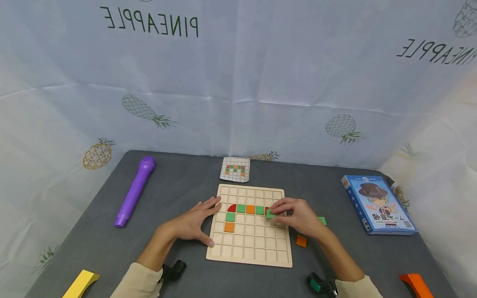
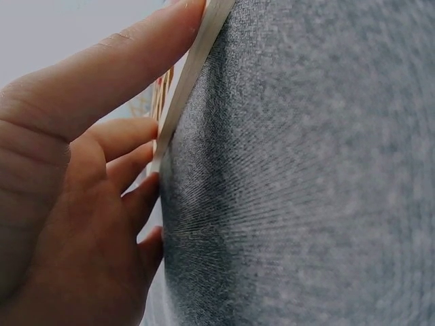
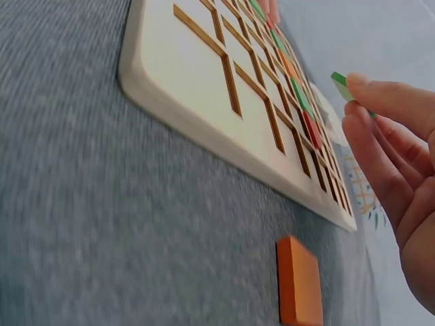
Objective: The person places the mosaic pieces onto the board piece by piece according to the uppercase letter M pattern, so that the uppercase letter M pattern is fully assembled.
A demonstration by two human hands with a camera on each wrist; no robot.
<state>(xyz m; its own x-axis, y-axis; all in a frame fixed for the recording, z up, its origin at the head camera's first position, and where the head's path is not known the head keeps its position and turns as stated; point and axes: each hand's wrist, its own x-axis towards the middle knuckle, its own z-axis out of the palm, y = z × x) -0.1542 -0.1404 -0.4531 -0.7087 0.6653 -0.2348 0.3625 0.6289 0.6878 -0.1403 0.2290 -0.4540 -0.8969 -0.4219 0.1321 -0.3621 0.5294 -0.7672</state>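
Observation:
A wooden grid board [image 1: 249,252] lies on the dark table. Across one of its rows run a red rounded tile [image 1: 232,208], a green tile [image 1: 241,208], an orange tile [image 1: 250,209], another green tile and a red tile partly covered by fingers. Below the rounded one sit a green tile [image 1: 230,217] and an orange tile [image 1: 229,227]. Between thumb and fingertips, my right hand [image 1: 298,217] pinches a green square tile [image 3: 340,83] above the board's right side. My left hand [image 1: 193,221] rests with spread fingers along the board's left edge.
Right of the board lie a loose orange tile [image 1: 301,241] and a green tile [image 1: 322,220]. Behind it is a pattern card [image 1: 234,176]. A purple microphone-shaped tube [image 1: 135,192], a blue game box [image 1: 380,205], a yellow block [image 1: 80,284] and an orange arched block [image 1: 417,284] stand around.

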